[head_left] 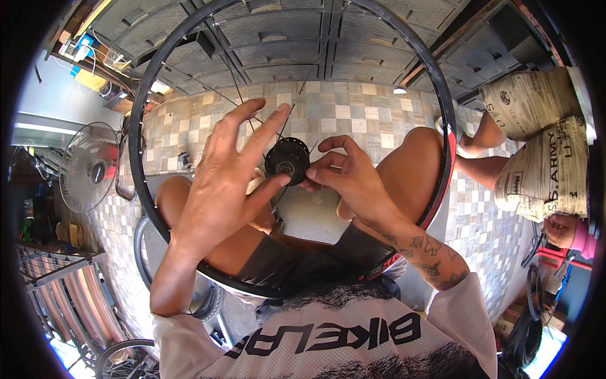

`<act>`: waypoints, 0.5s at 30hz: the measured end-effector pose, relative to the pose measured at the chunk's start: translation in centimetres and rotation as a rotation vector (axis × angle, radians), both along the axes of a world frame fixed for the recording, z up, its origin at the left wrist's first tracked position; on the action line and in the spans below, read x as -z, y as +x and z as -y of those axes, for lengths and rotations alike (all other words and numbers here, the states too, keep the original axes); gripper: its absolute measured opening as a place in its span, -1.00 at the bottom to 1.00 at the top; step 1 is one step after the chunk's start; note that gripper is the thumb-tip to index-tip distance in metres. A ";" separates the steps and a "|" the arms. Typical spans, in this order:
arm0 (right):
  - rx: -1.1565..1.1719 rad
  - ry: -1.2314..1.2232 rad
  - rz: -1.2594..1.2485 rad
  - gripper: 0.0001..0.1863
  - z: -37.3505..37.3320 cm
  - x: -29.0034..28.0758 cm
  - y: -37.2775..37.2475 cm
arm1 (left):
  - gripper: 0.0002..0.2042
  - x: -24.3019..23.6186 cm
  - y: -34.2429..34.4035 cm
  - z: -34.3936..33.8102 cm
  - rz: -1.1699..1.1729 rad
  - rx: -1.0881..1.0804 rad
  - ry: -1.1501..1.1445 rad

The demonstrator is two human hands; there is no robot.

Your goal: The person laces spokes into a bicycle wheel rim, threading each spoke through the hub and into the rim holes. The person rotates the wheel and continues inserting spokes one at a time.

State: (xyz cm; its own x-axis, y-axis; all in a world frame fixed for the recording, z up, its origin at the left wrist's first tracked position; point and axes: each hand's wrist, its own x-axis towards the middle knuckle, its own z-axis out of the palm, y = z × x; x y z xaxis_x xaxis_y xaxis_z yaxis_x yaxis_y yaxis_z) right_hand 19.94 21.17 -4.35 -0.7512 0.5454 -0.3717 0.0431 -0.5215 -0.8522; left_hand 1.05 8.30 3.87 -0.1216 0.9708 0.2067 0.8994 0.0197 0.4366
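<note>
A black wheel rim (427, 63) rings my legs, with a few thin spokes (233, 77) running to a black hub (278, 155) near its middle. My left hand (224, 174) is over the hub's left side, fingers raised and apart near the spokes, thumb touching the hub. My right hand (341, 174) is at the hub's right side, thumb and index finger pinched against its edge, other fingers curled. What exactly those fingertips hold is too small to make out. A thin spoke lies beside them, partly hidden by the hand.
A person in patterned shorts (540, 167) sits close on the right. A standing fan (88, 167) is at the left, a metal rack (63, 265) below it. Metal drawers (290, 38) line the back above the checkered floor (334, 104). Bicycle tyres and parts surround me.
</note>
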 end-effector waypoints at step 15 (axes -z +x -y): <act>0.038 -0.076 0.122 -0.54 -2.4 2.9 -0.7 | -0.25 6.8 2.5 -0.8 0.118 -0.120 0.049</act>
